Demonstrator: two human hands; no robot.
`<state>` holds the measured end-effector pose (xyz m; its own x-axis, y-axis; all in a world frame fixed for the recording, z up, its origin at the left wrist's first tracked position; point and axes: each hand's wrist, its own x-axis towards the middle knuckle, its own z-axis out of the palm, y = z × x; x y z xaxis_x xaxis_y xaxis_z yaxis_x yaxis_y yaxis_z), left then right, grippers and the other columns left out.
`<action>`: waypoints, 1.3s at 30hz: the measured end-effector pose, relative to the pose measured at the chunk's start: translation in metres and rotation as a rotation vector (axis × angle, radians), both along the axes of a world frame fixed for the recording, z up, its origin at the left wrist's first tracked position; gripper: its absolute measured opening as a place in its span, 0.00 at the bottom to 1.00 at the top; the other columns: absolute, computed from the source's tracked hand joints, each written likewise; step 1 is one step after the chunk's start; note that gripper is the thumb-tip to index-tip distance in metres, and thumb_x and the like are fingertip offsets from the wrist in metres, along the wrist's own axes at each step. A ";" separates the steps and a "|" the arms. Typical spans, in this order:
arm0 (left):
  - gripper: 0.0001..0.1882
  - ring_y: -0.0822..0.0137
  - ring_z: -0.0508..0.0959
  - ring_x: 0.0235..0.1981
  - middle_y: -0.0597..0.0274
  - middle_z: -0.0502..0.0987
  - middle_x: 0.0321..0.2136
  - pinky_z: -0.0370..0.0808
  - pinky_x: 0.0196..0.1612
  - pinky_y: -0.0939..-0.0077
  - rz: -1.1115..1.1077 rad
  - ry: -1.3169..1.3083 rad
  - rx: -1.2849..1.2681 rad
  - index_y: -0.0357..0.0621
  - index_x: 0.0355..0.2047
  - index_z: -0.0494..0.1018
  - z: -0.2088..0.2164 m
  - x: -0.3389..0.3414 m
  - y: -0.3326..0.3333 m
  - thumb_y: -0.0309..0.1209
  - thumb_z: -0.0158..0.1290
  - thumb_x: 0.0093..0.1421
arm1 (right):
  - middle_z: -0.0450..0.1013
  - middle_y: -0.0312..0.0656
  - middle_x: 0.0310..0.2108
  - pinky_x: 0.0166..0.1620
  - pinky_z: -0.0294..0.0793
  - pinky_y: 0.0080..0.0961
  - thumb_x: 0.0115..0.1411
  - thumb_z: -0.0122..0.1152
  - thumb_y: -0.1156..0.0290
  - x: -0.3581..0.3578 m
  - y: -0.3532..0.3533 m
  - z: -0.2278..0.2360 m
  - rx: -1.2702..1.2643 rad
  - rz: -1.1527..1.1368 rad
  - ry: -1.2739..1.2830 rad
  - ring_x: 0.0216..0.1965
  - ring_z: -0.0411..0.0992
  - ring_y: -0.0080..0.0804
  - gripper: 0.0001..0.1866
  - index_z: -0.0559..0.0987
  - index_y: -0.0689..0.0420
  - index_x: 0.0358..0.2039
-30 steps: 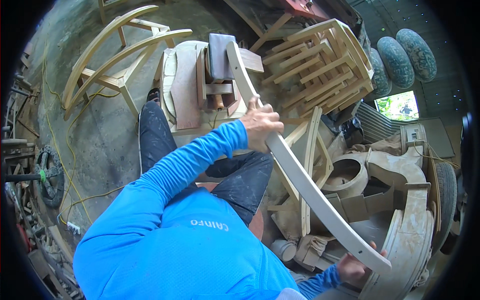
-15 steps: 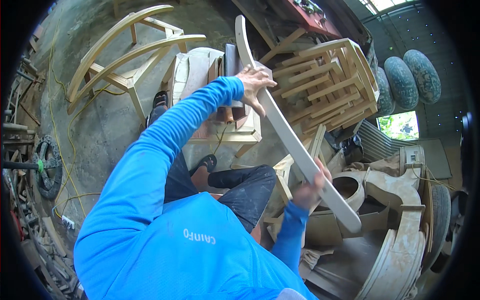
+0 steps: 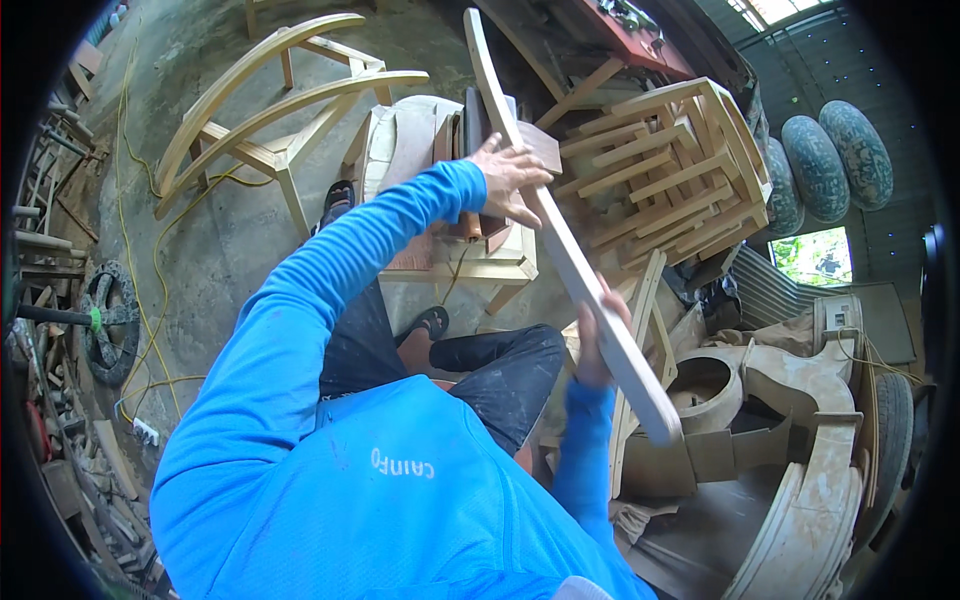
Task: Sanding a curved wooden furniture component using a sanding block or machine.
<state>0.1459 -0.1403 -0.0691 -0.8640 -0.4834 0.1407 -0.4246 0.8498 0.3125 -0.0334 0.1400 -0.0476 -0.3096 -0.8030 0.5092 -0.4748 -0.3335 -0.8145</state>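
A long, gently curved pale wooden slat slants across the middle, from the far top down to the near right. My left hand grips it past its middle, with fingers over the top and thumb on the near side. Closer to the near end, my right hand is wrapped round the slat's edge, slightly blurred. Under the far part stands a low wooden bench bearing dark and brown blocks. Whether the slat rests on those blocks, I cannot tell.
A curved wooden frame stands at the far left, near a yellow cord. Stacked slatted frames sit at the far right. Carved pale wooden parts and a tyre lie to the right. Scrap wood lines the left.
The slat's near end has swung left and slightly up, and my right hand has moved left and up with it. My left hand keeps its place on the slat. The view has shifted slightly.
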 end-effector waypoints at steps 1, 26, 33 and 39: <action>0.51 0.49 0.51 0.76 0.53 0.59 0.73 0.40 0.72 0.24 -0.002 -0.003 0.002 0.58 0.71 0.61 -0.001 -0.002 0.016 0.76 0.50 0.56 | 0.73 0.61 0.60 0.63 0.70 0.39 0.61 0.65 0.81 0.003 0.043 0.026 0.109 -0.042 -0.125 0.61 0.72 0.45 0.17 0.78 0.58 0.51; 0.31 0.41 0.68 0.65 0.38 0.66 0.64 0.66 0.67 0.54 0.229 0.731 0.389 0.39 0.63 0.68 -0.047 0.072 0.103 0.51 0.51 0.71 | 0.84 0.48 0.40 0.46 0.80 0.26 0.59 0.71 0.74 0.029 -0.201 -0.009 -0.134 -0.007 0.371 0.40 0.81 0.28 0.15 0.82 0.54 0.47; 0.30 0.42 0.73 0.61 0.41 0.70 0.61 0.69 0.65 0.53 0.304 0.703 0.387 0.44 0.61 0.72 -0.050 0.084 0.110 0.54 0.51 0.70 | 0.81 0.53 0.48 0.49 0.83 0.31 0.56 0.72 0.76 0.025 -0.285 -0.043 -0.233 0.056 0.610 0.48 0.83 0.46 0.20 0.82 0.49 0.50; 0.30 0.41 0.73 0.59 0.42 0.70 0.59 0.70 0.64 0.53 0.257 0.633 0.126 0.45 0.60 0.70 -0.039 0.069 0.103 0.40 0.63 0.60 | 0.79 0.53 0.54 0.54 0.82 0.35 0.53 0.66 0.81 0.003 -0.126 0.001 -0.095 0.184 0.749 0.56 0.79 0.47 0.21 0.85 0.53 0.48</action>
<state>0.2153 -0.0376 -0.1078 -0.4900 -0.7078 0.5088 -0.3114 0.6873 0.6562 -0.0307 0.0140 -0.0467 0.2786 -0.7506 0.5992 -0.8178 -0.5125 -0.2618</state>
